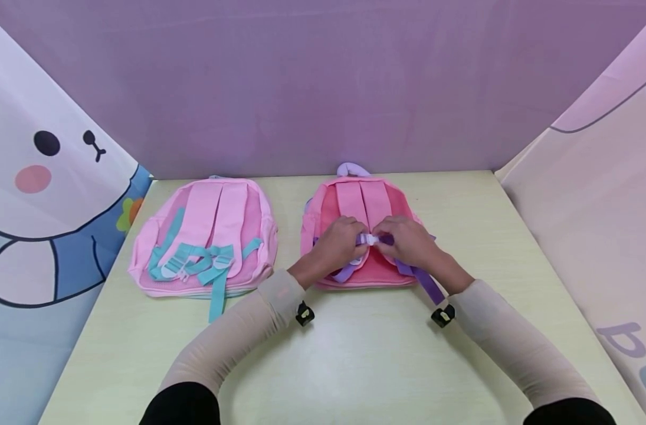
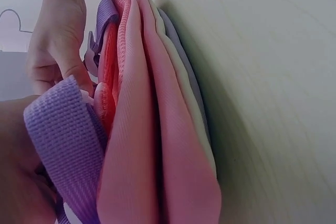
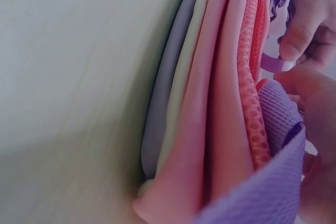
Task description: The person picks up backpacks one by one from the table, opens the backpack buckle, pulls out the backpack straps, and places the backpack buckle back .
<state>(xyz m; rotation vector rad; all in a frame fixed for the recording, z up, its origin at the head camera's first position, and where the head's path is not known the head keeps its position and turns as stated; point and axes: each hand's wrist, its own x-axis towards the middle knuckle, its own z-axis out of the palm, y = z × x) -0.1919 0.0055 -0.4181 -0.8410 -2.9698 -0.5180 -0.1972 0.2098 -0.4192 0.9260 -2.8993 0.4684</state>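
A coral-pink backpack [image 1: 328, 283] lies with its shoulder straps [image 1: 377, 200] facing up. A pale lilac buckle [image 1: 372, 239] on a purple webbing strap [image 1: 361, 239] spans the two shoulder straps. My left hand [image 1: 337, 241] grips the buckle's left end where the webbing meets it. From the other side, my right hand [image 1: 407, 241] pinches the right end, thumb and fingers curled together. Loose purple webbing [image 1: 429, 286] trails below my right hand. In the right wrist view, both hands meet above the backpack's edge, with a purple strap [image 3: 257, 182] in front.
To the left lies a lighter pink backpack [image 1: 147, 260], its turquoise straps [image 1: 216, 301] spread over it and onto the pale wooden table [image 1: 344, 366]. A purple backdrop [image 1: 323, 88] stands behind the table, with printed cloths [image 1: 593, 224] at both sides.
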